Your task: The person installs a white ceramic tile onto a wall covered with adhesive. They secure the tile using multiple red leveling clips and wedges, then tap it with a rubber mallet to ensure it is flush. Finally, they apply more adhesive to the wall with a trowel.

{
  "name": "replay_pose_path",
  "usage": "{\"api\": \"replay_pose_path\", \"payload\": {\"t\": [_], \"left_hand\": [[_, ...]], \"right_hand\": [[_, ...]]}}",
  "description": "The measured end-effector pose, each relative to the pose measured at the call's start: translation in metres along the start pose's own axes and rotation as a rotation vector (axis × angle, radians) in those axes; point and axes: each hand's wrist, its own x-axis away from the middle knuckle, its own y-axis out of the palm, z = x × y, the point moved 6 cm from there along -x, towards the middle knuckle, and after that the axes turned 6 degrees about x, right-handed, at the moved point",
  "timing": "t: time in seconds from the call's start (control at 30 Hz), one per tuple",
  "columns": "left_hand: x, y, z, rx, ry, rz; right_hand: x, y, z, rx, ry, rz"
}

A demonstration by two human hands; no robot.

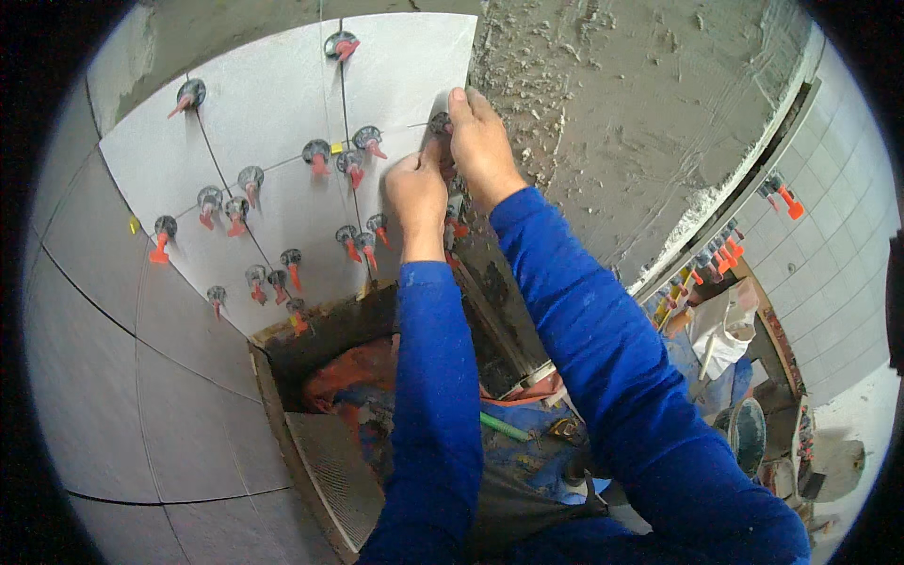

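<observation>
White wall tiles [273, 108] stand in rows, with grey mortar [650, 122] spread to their right. Both my hands meet at the right edge of the tiles, around a tile levelling clip [440, 122] with a dark round cap. My left hand [416, 196] is closed, its fingers pinched just below that cap. Against its right side my right hand [484, 149] is closed too, thumb up; its fingertips are partly hidden. More levelling clips with red handles, such as one by the upper joint [342, 46], sit along the tile joints.
A wooden-edged opening [320, 315] lies under the tiles, with stained cloth inside. At left stand grey tiles [94, 339]. On the right are a row of red clips [723, 252], a white bag [725, 320], a bucket [747, 438] and a green tube [506, 427].
</observation>
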Motion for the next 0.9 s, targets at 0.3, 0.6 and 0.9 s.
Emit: {"api": "replay_pose_path", "payload": {"t": [0.3, 0.6, 0.9], "left_hand": [[0.001, -0.001, 0.009, -0.479, 0.06, 0.266], [0.004, 0.0, 0.009, -0.418, 0.15, 0.349], [0.01, 0.028, -0.009, 0.478, -0.268, -0.083]], "right_hand": [[-0.006, -0.008, 0.006, -0.297, 0.232, -0.119], [-0.011, -0.007, 0.013, -0.35, 0.237, -0.086], [0.025, -0.029, -0.034, 0.579, -0.176, 0.027]]}}
